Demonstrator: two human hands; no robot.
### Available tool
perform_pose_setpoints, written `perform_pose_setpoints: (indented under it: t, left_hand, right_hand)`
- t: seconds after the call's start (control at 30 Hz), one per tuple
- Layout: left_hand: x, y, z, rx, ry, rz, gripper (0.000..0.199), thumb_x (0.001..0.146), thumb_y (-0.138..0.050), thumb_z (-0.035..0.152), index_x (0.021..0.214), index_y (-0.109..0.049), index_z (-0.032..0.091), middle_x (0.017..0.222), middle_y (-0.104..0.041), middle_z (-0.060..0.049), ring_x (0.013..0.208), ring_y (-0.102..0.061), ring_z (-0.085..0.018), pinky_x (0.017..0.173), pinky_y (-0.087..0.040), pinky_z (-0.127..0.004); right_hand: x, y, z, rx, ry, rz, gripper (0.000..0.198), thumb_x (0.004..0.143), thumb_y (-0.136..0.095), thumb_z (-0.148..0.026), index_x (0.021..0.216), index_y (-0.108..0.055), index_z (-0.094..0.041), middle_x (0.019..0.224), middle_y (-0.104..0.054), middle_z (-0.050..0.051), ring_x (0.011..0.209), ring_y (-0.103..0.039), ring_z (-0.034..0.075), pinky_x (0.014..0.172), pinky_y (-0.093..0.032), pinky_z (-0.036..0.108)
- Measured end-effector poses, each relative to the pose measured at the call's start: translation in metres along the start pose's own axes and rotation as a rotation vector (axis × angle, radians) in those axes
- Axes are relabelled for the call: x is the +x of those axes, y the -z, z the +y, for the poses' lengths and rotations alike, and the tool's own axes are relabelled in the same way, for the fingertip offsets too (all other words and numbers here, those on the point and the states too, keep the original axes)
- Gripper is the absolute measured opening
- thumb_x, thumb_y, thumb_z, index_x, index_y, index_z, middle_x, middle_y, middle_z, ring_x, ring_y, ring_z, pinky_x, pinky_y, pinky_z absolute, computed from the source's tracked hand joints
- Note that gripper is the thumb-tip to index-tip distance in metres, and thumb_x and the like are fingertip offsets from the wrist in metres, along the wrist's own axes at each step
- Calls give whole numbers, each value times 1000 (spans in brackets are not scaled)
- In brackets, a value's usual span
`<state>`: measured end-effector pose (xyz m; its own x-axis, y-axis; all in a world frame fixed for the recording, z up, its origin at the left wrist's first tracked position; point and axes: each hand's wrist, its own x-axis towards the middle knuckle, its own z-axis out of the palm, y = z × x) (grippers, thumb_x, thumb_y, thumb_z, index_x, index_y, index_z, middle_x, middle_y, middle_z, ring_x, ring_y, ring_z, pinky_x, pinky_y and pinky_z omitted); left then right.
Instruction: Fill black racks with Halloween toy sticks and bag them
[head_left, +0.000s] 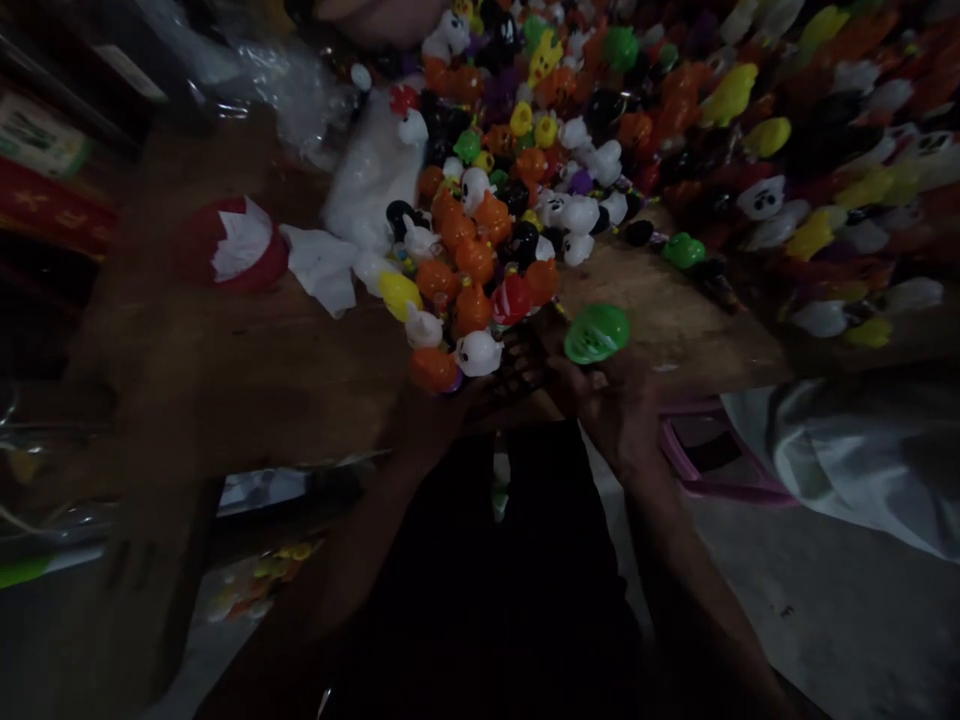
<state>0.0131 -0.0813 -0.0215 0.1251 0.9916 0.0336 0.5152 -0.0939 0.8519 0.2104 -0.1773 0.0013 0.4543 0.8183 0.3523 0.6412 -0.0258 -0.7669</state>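
Observation:
My right hand (611,400) is at the front edge of the wooden table, its fingers closed around a small green plastic figure (598,334) with a face on it. My left hand (442,412) is in deep shadow at the same edge. It lies right behind an orange figure (433,369) and a white figure (478,353), which hide part of it. Whether its fingers grip either one cannot be made out. Beyond both hands a heap of little figures spreads out, among them a red one (512,299) and a yellow one (400,294).
A much larger pile of coloured figures (679,105) covers the back and right of the wooden table (300,370). To the left are a red bowl (259,265) with white paper and a clear plastic bag (375,170). Below right, a pink-framed item (720,490) stands beside a pale sack (862,470).

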Motion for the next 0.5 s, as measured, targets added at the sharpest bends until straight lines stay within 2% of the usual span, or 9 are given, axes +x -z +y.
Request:
perform_pose_setpoints:
  t: [0.1,0.2,0.27,0.4,0.5]
  left_hand:
    - [1,1,0,-3,-48,-32,32,67,-88,38,86,-74,16,90,-79,-7,92,-74,-25,84,-61,-32]
    - [1,0,1,-17,-38,1,30,68,-87,35,87,-74,16,89,-79,-5,92,-74,-24,81,-61,-30]
    - [1,-2,1,-38,-26,17,28,67,-88,35,83,-74,17,84,-78,-4,88,-74,-24,76,-60,-29]
    - [3,-7,0,-142,-33,-49,29,68,-88,39,70,-71,16,72,-74,-4,78,-72,-22,69,-59,-28]
    - [4,-10,-4,-219,-58,-98,28,71,-86,39,67,-70,16,68,-72,-3,75,-72,-22,68,-58,-28]
  right_hand:
    - [-3,-36,-3,140,-33,30,28,98,-63,-47,86,-73,-23,86,-74,3,84,-70,23,82,-59,39]
    - [-2,-55,-2,129,-27,3,27,99,-62,-44,85,-74,-24,90,-76,4,93,-71,25,89,-58,42]
    - [-1,-59,-2,70,-13,-13,29,100,-59,-43,84,-74,-23,90,-76,5,93,-70,26,91,-57,44]
    - [3,-59,-6,-40,30,36,30,100,-57,-43,89,-75,-22,94,-77,10,95,-71,27,91,-57,45]
    - [4,-58,-8,-91,57,-21,30,99,-57,-45,93,-75,-21,96,-77,13,93,-71,28,88,-57,45]
